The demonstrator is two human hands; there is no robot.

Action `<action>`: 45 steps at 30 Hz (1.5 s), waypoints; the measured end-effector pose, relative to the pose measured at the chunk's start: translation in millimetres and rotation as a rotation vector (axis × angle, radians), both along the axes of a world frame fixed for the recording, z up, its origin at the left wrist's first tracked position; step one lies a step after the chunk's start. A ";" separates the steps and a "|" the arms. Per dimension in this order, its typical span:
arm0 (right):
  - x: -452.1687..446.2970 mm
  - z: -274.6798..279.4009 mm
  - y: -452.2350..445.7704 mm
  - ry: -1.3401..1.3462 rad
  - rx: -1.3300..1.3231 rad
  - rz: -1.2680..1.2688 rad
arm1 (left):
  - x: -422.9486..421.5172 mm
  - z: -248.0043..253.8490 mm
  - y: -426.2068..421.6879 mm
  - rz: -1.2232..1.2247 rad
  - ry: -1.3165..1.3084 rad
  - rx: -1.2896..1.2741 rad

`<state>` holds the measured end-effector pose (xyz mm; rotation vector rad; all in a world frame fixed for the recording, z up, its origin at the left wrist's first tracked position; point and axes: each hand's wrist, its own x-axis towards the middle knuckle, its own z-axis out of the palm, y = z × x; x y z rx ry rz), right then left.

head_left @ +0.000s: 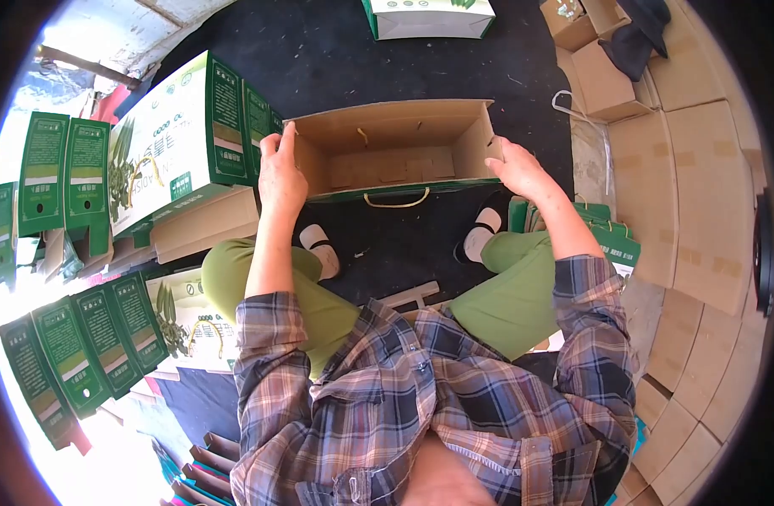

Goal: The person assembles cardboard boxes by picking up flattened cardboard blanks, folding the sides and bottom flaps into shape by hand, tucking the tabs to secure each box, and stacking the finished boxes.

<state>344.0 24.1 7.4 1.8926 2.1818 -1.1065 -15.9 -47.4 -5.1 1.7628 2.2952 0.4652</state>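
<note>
An open-topped cardboard gift box (391, 120) is held between my two hands, in front of my knees. Its brown inside faces up at me and looks bare, with knotted cord ends on the far wall. A yellow cord handle (397, 202) hangs on the near green side. My left hand (283, 177) grips the left end, thumb and fingers at the top edge. At the right end, my right hand (520, 169) holds the corner, with the thumb over the edge. Part of the fingers of both hands is hidden behind the cardboard.
Printed green-and-white boxes (172, 139) stand at the left, with more (100, 337) below them. Folded green boxes (610, 240) lie by my right knee. Brown cartons (644, 194) line the right side. Another white-and-green box (433, 21) sits at the far edge of the black floor covering (319, 59).
</note>
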 end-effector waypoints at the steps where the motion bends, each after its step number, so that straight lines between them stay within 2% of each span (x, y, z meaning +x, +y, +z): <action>1: -1.1 3.5 -1.1 -0.017 0.003 0.023 | 0.7 0.4 1.3 -0.004 -0.001 0.000; 7: -0.1 -2.0 -4.0 0.046 0.063 0.025 | 5.1 1.1 2.1 -0.053 0.006 -0.066; 11: -3.6 -5.9 -1.7 0.119 0.075 0.030 | 8.2 0.4 -2.1 -0.194 -0.091 -0.042; 13: -5.5 -9.9 0.5 0.276 -0.005 -0.013 | 8.9 2.5 -3.1 -0.221 -0.098 -0.076; 15: -5.4 -17.8 4.1 0.329 -0.014 -0.025 | 8.0 3.8 -3.4 -0.296 -0.281 -0.117; 16: -5.0 -22.0 6.1 0.382 -0.024 -0.037 | 7.6 5.5 -3.6 -0.296 -0.282 -0.119; 18: -3.6 -28.6 12.8 0.391 -0.052 -0.053 | 6.8 8.8 -4.1 -0.224 -0.533 -0.298; 20: -0.7 -32.6 15.7 0.401 -0.078 -0.069 | 0.7 -1.2 -4.6 -0.227 -0.555 -0.329; 22: -0.7 -27.3 16.8 0.496 -0.224 -0.179 | -6.8 -4.3 -3.0 -0.229 -0.575 -0.358; 25: 0.3 -25.4 17.5 0.494 -0.266 -0.195 | -14.1 -6.0 -0.5 -0.333 -0.567 -0.386; 27: 1.2 -29.4 17.9 0.501 -0.272 -0.212 | -15.5 -7.9 0.3 -0.252 -0.448 -0.379; 30: 2.5 -36.7 22.4 0.542 -0.208 -0.161 | -15.4 -12.2 6.1 -0.137 -0.522 -0.322; 33: 1.8 -44.5 21.0 0.527 -0.124 -0.148 | -14.4 -19.2 9.8 -0.091 -0.431 -0.233; 35: 2.7 -49.6 19.3 0.284 0.108 -0.016 | -13.9 -29.1 10.2 -0.083 -0.358 -0.189; 36: 0.4 -45.4 15.9 0.285 0.107 -0.016 | -11.4 -32.0 10.1 -0.071 -0.290 -0.112; 38: -4.2 -37.2 5.0 0.056 0.370 0.134 | -7.0 -37.3 8.8 -0.060 -0.222 -0.036; 39: -7.5 -36.2 0.4 0.023 0.500 0.166 | 0.4 -34.7 7.1 -0.047 -0.095 0.008; 40: -9.1 -33.6 -3.8 0.024 0.501 0.167 | 7.1 -32.4 5.7 -0.033 0.032 0.053; 42: -15.3 -26.5 -12.4 -0.086 0.478 0.285 | 9.9 -35.7 4.1 -0.113 0.095 0.053; 45: -20.9 -34.7 -22.0 -0.126 0.437 0.323 | 10.2 -45.3 0.8 -0.209 0.099 -0.044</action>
